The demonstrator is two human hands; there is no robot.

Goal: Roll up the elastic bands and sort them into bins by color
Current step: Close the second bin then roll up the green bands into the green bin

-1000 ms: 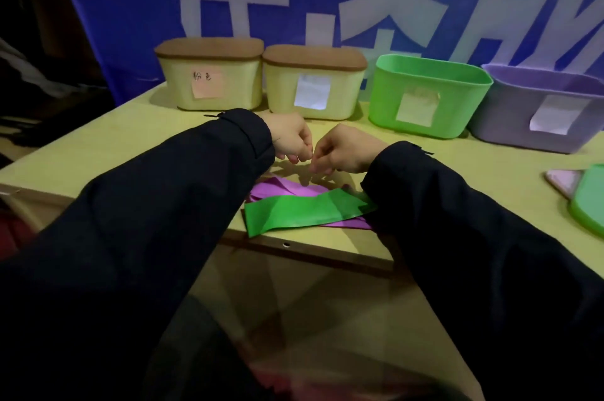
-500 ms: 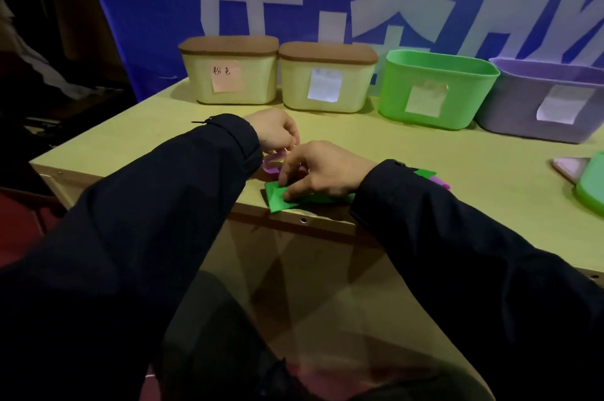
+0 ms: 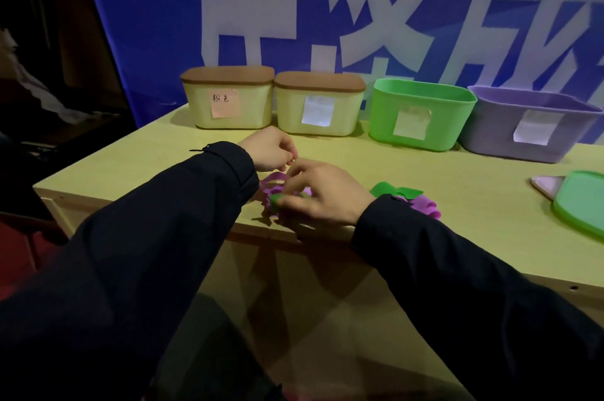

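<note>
Green band (image 3: 276,199), partly rolled, pinched by right hand (image 3: 322,194); left hand (image 3: 271,152) curled, contents unclear.

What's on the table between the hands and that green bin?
Nothing: the head view shows bare table between the hands and the green bin.
</note>
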